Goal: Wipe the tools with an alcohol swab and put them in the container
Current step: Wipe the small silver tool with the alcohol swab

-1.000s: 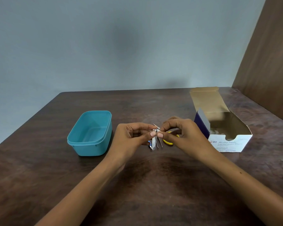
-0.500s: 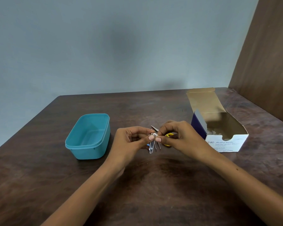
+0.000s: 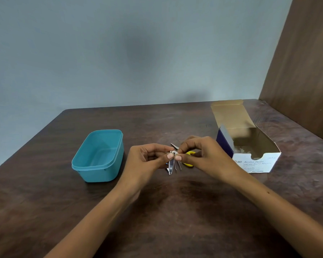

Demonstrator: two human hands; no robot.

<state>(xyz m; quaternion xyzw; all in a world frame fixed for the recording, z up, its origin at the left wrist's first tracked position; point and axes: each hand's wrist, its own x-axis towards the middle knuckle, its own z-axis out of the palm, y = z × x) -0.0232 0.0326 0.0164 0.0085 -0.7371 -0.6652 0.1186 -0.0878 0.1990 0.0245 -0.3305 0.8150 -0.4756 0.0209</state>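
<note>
Hands (image 3: 173, 157) pinch thin, seemingly metal tool (image 3: 171, 165).

Dark brown wood-grain table (image 3: 175, 220), plain pale grey-blue wall (image 3: 119, 53) behind it, brown wood-grain panel (image 3: 306, 71) upright at right edge, soft even light, faint shadow on wall.

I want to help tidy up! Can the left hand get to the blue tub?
Probably yes. The left hand pinches the metal tool, and only bare table lies between it and the open tub.
</note>
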